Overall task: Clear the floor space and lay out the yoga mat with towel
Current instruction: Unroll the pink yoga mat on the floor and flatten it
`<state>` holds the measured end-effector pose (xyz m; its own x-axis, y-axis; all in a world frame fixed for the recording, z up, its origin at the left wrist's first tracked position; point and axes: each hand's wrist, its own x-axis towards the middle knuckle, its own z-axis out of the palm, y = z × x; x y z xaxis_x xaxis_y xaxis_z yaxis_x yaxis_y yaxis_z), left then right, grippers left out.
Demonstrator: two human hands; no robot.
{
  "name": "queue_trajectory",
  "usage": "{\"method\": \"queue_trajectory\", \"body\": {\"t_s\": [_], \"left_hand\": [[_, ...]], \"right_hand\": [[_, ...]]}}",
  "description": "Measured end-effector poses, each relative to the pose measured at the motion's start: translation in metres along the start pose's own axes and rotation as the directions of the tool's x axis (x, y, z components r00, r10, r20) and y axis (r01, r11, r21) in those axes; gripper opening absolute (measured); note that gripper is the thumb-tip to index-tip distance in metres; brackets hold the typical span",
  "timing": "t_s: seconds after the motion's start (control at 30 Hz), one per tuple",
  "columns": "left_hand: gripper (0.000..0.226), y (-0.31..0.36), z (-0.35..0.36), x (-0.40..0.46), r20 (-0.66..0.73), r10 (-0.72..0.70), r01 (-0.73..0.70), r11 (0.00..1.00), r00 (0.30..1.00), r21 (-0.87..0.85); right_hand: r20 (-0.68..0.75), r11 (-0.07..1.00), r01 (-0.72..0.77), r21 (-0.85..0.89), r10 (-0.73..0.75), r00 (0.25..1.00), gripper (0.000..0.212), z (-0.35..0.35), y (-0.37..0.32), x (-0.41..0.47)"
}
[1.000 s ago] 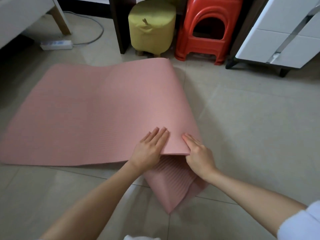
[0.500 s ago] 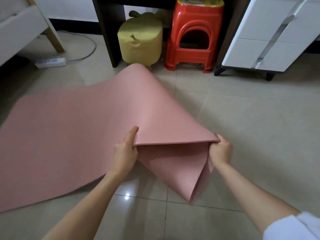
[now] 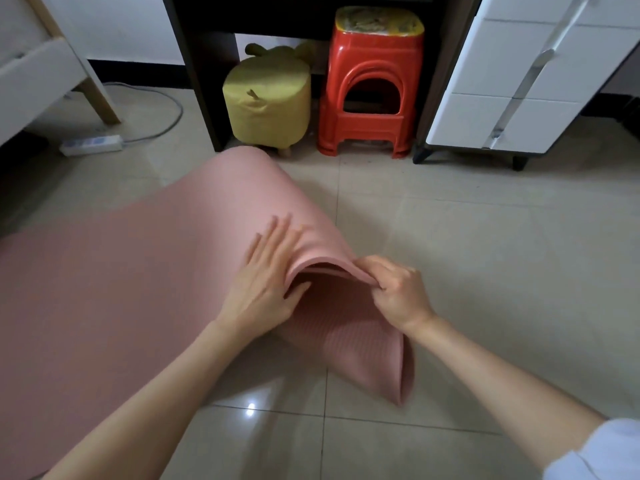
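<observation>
**Desk:** Since half a second ago, what has moved?

**Photographer:** Both hands have closed in on the folded end of the pink yoga mat (image 3: 114, 292). Earlier they held its edge wide apart; now the left hand (image 3: 265, 289) lies flat on top of the curl, fingers straight and spread, thumb tucked under the lip, while the right hand (image 3: 398, 292) pinches the mat's edge between thumb and curled fingers, just beside the left. The hump of the fold has narrowed and risen toward 12 o'clock.

**Desk:** Meaning for the job?

**Photographer:** My reading: the doubled-over corner is being worked open so the mat can lie flat. Most of it already spreads across the floor (image 3: 485, 254) toward 9 o'clock; the end from centre to 5 o'clock is still folded under. No towel is in view, so that step looks undone.

**Desk:** Materials?

**Photographer:** The mat is thick foam, smooth and matte on top, finely ribbed on the underside showing inside the fold; it bends in a soft arch and looks springy. The floor is glossy beige tile, catching a lamp's glare at 6 o'clock. At 12 o'clock stand a red plastic stool (image 3: 372, 88) and a round yellow padded stool (image 3: 266, 102); a white power strip (image 3: 91, 144) lies at 10 o'clock, a white drawer cabinet (image 3: 512, 81) at 2.
</observation>
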<state>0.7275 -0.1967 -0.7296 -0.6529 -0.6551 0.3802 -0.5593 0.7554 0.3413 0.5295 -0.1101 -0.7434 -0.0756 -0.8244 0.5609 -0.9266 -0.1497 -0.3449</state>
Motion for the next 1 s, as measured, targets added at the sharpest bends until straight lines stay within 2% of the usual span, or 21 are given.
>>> {"method": "queue_trajectory", "body": {"t_s": [0.03,0.1,0.17,0.23,0.3,0.37,0.5,0.57,0.67,0.7,0.73,0.77,0.83,0.87,0.93,1.0], "left_hand": [[0.062,0.007,0.002,0.004,0.003,0.072,-0.072,0.997,0.997,0.035],[0.048,0.022,0.005,0.012,-0.031,0.058,-0.057,0.998,0.998,0.027],[0.046,0.033,0.007,0.019,-0.054,-0.056,0.054,0.997,0.997,-0.046],[0.045,0.037,0.008,0.023,-0.091,-0.145,0.136,0.986,0.985,-0.101],[0.044,0.039,0.009,0.027,-0.122,-0.184,0.168,0.977,0.975,-0.13],[0.045,0.041,0.007,0.029,-0.146,-0.206,0.185,0.972,0.968,-0.144],[0.048,0.034,-0.002,0.034,-0.237,-0.292,0.251,0.949,0.927,-0.19],[0.051,0.028,-0.003,0.029,-0.229,-0.227,0.193,0.968,0.947,-0.162],[0.06,0.017,-0.001,0.011,-0.14,-0.212,0.204,0.977,0.967,-0.067],[0.063,0.013,0.002,0.004,-0.089,-0.215,0.214,0.977,0.973,-0.016],[0.066,0.01,0.004,-0.002,-0.035,-0.22,0.221,0.975,0.975,0.022],[0.068,0.008,0.007,-0.005,0.022,-0.235,0.234,0.971,0.972,0.043],[0.073,0.007,0.016,-0.007,0.177,-0.303,0.292,0.952,0.936,0.09],[0.076,0.008,0.021,-0.006,0.259,-0.348,0.33,0.938,0.901,0.109],[0.083,0.011,0.029,-0.004,0.322,-0.446,0.443,0.892,0.835,0.087],[0.093,0.013,0.032,-0.002,0.274,-0.472,0.491,0.871,0.838,0.0]], "right_hand": [[0.029,0.997,-0.065,0.032,0.064,0.998,0.041,0.006,0.005,-0.011],[0.054,0.947,-0.29,0.136,0.285,0.957,0.041,0.02,0.015,-0.033],[0.117,0.784,-0.544,0.297,0.536,0.836,0.043,0.027,0.022,-0.053],[0.221,0.595,-0.696,0.402,0.674,0.704,0.034,0.032,0.026,-0.069],[0.286,0.466,-0.759,0.455,0.731,0.62,0.026,0.038,0.03,-0.08],[0.344,0.4,-0.793,0.459,0.743,0.574,0.023,0.04,0.032,-0.09],[0.467,0.482,-0.843,0.24,0.704,0.535,0.026,0.041,0.036,-0.116],[0.381,0.456,-0.867,0.199,0.779,0.497,0.023,0.038,0.041,-0.109],[0.017,0.434,-0.892,0.128,0.898,0.439,0.031,0.012,0.051,-0.054],[-0.098,0.473,-0.875,0.099,0.88,0.465,0.037,-0.002,0.052,-0.028],[-0.199,0.553,-0.831,0.059,0.822,0.534,0.043,-0.018,0.051,-0.004],[-0.281,0.662,-0.75,0.005,0.72,0.634,0.049,-0.033,0.048,0.02],[-0.353,0.856,-0.485,-0.18,0.404,0.844,0.055,-0.055,0.037,0.059],[-0.34,0.901,-0.319,-0.292,0.214,0.916,0.054,-0.062,0.031,0.073],[-0.274,0.887,-0.031,-0.461,-0.109,0.956,0.049,-0.065,0.014,0.085],[-0.191,0.85,0.123,-0.512,-0.252,0.949,0.044,-0.057,0.004,0.074]]}}
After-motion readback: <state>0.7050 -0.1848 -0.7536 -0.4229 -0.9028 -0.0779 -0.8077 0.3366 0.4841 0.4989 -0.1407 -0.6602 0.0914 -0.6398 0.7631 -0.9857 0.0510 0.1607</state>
